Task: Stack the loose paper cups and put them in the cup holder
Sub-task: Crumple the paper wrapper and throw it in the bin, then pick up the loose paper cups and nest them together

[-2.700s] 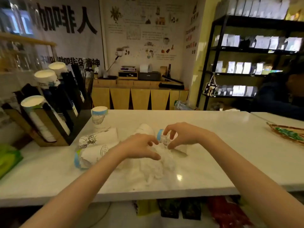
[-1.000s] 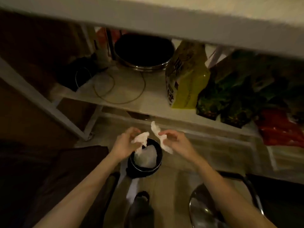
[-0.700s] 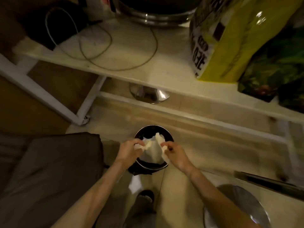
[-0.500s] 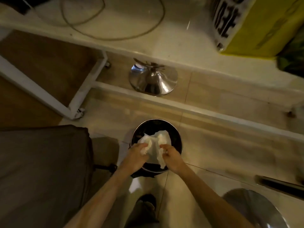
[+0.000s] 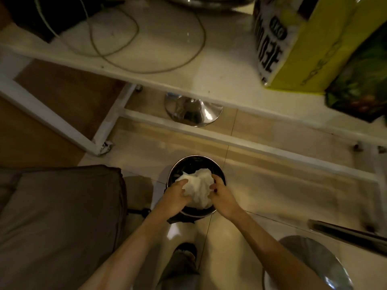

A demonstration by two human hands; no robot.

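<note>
Left hand: the left hand (image 5: 177, 196) is curled with fingers closed on the 9 o'clock side of a crumpled white wrapper (image 5: 198, 190), pressing it down.
Right hand: the right hand (image 5: 219, 194) mirrors it at the wad's 3 o'clock edge, fingers bent narrow and pinching the same material.
Wrapper: bunched between both hands, sitting in the mouth of the round metal bin (image 5: 195, 163), whose rim shows at 12 o'clock of the hands.
Risk: springy film of this kind may puff back up and spill over the rim once let go; pushing harder on one side could tip the light bin.
Surroundings: a chrome stool base (image 5: 193, 111) stands at 12 o'clock beyond the bin, under a white shelf (image 5: 159, 65) with a looped cable (image 5: 146, 68); a yellow bag (image 5: 310, 42) sits at 1 o'clock, a brown cushion (image 5: 60, 222) at 9 o'clock.
Task's things: paper cups and cup holder are out of view, so stacking looks not yet begun.
</note>
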